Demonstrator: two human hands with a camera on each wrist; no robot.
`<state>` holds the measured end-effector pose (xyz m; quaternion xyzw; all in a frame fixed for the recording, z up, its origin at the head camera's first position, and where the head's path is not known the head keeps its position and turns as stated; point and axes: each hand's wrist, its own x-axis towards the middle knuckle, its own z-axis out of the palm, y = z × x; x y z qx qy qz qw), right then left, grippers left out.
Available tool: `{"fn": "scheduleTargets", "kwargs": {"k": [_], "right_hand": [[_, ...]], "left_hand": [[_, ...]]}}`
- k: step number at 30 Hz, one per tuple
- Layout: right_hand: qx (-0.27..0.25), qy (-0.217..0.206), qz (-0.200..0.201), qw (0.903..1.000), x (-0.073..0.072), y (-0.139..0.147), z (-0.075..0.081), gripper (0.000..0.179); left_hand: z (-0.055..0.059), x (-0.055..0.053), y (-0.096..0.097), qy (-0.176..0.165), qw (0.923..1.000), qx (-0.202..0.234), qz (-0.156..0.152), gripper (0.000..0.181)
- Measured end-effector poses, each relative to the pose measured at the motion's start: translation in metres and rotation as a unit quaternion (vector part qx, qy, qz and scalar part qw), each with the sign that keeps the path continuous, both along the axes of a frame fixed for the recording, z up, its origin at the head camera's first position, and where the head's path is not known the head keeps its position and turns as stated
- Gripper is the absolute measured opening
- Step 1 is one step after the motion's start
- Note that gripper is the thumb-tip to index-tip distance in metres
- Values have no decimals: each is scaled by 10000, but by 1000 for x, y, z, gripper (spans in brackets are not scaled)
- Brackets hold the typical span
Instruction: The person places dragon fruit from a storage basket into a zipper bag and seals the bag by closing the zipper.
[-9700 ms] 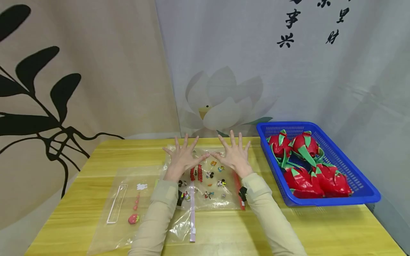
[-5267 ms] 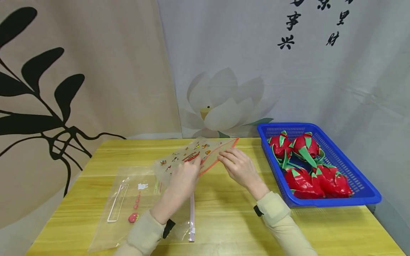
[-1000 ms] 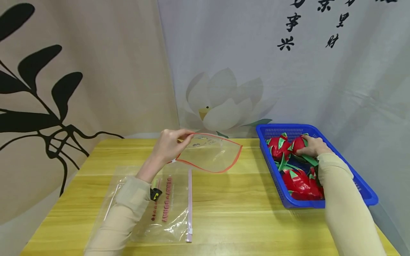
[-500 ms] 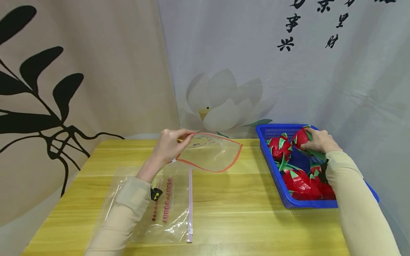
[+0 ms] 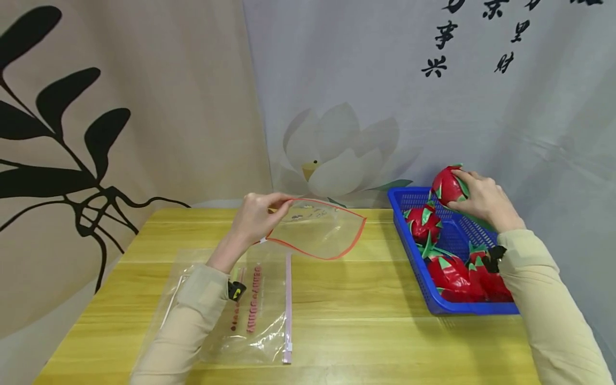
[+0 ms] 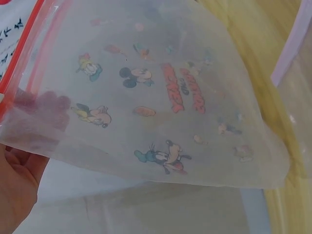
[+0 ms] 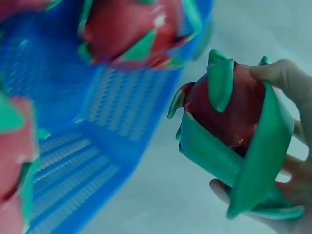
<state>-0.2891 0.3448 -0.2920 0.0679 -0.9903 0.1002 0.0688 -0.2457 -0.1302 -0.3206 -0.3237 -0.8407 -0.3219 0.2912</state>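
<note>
My left hand point(image 5: 259, 218) pinches the edge of a clear zip bag point(image 5: 320, 235) with a red zip strip. Its mouth gapes toward me, and in the left wrist view cartoon prints cover the bag's side point(image 6: 141, 112). With fingers curled round it, my right hand point(image 5: 486, 200) holds a red dragon fruit point(image 5: 447, 186) with green scales, raised over the far rim of the blue basket point(image 5: 417, 262). Long green leaves of that fruit point(image 7: 229, 112) hang across the palm in the right wrist view. Below, several more dragon fruits point(image 5: 449, 275) lie in the basket.
A second clear bag point(image 5: 269, 342) with a purple zip strip lies flat on the wooden table point(image 5: 346, 331), partly under my left forearm. Another clear bag edge with a white-outlined print point(image 5: 175, 291) shows left of it. A printed curtain point(image 5: 346, 80) hangs behind the table.
My right hand has gripped a dragon fruit in the basket and lifted it up above the rim. Earlier, both hands opened the red-zip bag, which my left hand still holds.
</note>
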Motion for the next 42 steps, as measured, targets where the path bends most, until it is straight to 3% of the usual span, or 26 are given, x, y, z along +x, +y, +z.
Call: {"fn": "scheduleTargets", "kwargs": {"k": [8, 13, 16, 21, 30, 34, 42], "right_hand": [[15, 863, 405, 9954, 18, -44, 12, 86], [110, 1580, 890, 9834, 32, -68, 11, 85], [123, 2136, 1299, 9682, 41, -82, 10, 85], [211, 3018, 2023, 9314, 54, -106, 13, 85], [352, 3980, 3067, 8639, 77, -149, 19, 69], [411, 4120, 3351, 8464, 85, -163, 18, 62], [547, 4186, 3738, 8259, 97, -187, 13, 64]], "left_hand": [[0, -1, 0, 39, 10000, 58, -25, 12], [0, -2, 0, 15, 10000, 42, 8, 12], [1, -2, 0, 28, 10000, 42, 33, 12], [2, -3, 0, 37, 10000, 70, 52, 12], [3, -4, 1, 13, 9998, 190, 26, 12], [3, -4, 1, -37, 9997, 240, 18, 12], [6, -2, 3, -138, 9994, 314, 58, 12]]}}
